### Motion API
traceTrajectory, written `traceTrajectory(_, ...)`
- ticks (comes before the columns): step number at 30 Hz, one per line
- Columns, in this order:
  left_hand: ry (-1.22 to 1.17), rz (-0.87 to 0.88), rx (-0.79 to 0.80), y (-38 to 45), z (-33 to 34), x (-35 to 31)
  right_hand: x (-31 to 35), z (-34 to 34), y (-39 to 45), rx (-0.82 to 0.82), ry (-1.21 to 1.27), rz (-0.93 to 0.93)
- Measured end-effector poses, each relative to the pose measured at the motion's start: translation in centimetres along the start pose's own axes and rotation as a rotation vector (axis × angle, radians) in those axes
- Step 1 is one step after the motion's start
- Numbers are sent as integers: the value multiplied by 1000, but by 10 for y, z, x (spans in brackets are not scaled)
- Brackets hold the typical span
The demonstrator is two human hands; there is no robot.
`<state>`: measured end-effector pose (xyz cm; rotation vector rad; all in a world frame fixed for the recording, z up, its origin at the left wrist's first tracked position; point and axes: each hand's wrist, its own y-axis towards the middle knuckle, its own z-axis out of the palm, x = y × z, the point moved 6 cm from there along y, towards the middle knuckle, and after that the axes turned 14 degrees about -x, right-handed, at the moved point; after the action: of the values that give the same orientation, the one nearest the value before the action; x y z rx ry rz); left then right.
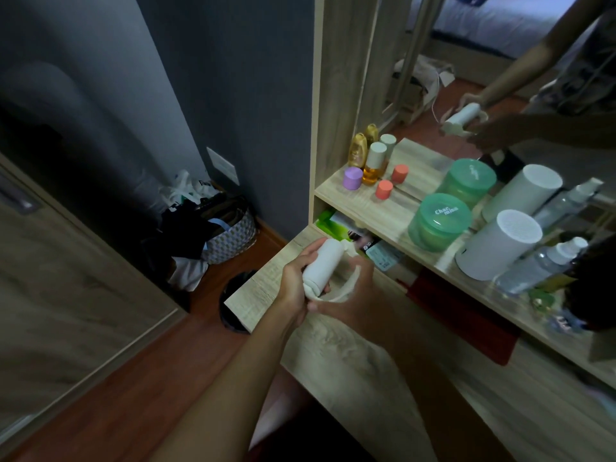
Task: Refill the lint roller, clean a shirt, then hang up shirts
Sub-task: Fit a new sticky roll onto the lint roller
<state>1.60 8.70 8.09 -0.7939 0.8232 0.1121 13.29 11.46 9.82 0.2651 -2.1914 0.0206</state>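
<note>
bare forearms (233, 378), no sleeves — seemingly ringless

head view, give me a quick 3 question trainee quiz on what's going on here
1. True or false: both hands are on the white roll.
2. Which jar on the shelf sits nearest the left end? A) purple jar B) green tub C) coral jar
3. Fill in: the roll is held above the ___.

Key
1. True: the left hand wraps the roll and the right hand grips at its lower end.
2. A: the purple jar is left of the coral jar and green tub.
3. Desk.
</note>
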Motion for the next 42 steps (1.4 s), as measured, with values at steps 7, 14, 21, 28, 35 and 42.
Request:
traceTrajectory(7,97,-17,67,-1,0,4,-6,-10,30,14,163,134)
traceTrajectory(14,137,-24,108,-3,5,-7,-3,-3,32,-111,307,306)
traceTrajectory(21,152,-34,161,-10,9,-11,-8,2,35,-109,419,383)
traceTrajectory(28,347,6,232,-13,9,-8,-15,18,39,52,415,589)
traceTrajectory(35,561,259,254,-12,9,-23,-12,22,51,102,289,700)
traceTrajectory(42,662,317,211,-17,5,-29,2,17,49,232,177,464)
